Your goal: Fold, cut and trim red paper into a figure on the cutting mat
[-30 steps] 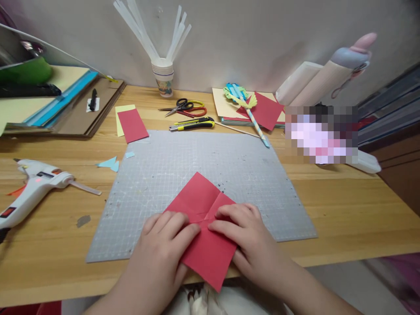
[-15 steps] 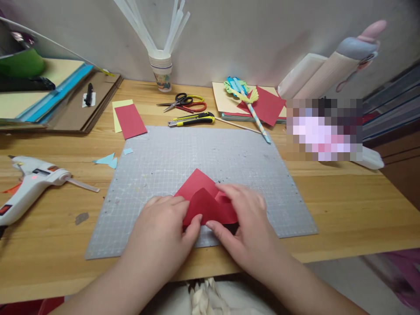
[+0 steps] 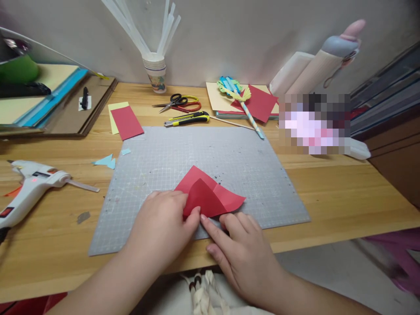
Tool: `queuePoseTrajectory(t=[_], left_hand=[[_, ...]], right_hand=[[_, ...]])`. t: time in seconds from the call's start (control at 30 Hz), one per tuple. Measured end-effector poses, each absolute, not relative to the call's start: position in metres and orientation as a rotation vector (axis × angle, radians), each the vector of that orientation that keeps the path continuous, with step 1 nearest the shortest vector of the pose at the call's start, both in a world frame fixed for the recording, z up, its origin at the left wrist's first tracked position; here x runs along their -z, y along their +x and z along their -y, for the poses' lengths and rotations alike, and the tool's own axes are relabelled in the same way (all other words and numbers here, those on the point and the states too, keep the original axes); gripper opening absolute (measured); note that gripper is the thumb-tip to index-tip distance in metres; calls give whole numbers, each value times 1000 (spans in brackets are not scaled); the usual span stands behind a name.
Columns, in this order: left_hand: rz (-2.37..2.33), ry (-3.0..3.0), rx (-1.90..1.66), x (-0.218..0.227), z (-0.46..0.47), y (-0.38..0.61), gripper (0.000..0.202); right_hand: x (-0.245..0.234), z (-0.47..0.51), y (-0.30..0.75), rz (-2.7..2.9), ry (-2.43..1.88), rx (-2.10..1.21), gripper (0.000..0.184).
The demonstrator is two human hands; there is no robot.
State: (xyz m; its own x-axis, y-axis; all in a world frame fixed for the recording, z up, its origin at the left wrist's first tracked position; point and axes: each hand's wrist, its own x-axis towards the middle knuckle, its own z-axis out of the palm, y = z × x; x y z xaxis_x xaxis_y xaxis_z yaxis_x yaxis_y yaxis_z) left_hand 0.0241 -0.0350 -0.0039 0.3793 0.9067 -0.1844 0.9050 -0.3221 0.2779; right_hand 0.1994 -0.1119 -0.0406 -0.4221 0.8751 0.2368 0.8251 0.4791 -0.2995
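Note:
A sheet of red paper (image 3: 205,195) lies on the grey cutting mat (image 3: 164,148), its lower corner folded up over the rest. My left hand (image 3: 166,223) grips the paper's left side, with the thumb on the folded part and the fingers partly hidden behind. My right hand (image 3: 239,249) is just below the sheet, its index finger stretched out to the bottom fold beside my left thumb. The other right fingers are bent and hold nothing. The paper's right corner is free and slightly raised.
Beyond the mat are a utility knife (image 3: 187,119), scissors (image 3: 173,103), a cup of glue sticks (image 3: 155,81) and a paper flower (image 3: 241,98). At left lie a glue gun (image 3: 39,177), blue scraps (image 3: 105,161) and a red paper strip (image 3: 127,121).
My right hand has let go of the paper's right side and moved down to the bottom fold, index finger extended. My left hand keeps its hold. The view has shifted slightly.

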Motion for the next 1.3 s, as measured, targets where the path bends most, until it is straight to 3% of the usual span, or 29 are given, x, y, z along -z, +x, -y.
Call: queuePoseTrajectory(t=[0.23, 0.5, 1.3], left_hand=[[-1549, 2121, -6, 0, 22, 20, 33], [-1558, 2119, 18, -2, 16, 22, 23], [-1514, 2045, -32, -7, 18, 20, 19]], right_hand=[[39, 112, 193, 2438, -1492, -183, 35], [44, 112, 185, 2521, -1413, -117, 39], [34, 114, 195, 2422, -1570, -163, 36]])
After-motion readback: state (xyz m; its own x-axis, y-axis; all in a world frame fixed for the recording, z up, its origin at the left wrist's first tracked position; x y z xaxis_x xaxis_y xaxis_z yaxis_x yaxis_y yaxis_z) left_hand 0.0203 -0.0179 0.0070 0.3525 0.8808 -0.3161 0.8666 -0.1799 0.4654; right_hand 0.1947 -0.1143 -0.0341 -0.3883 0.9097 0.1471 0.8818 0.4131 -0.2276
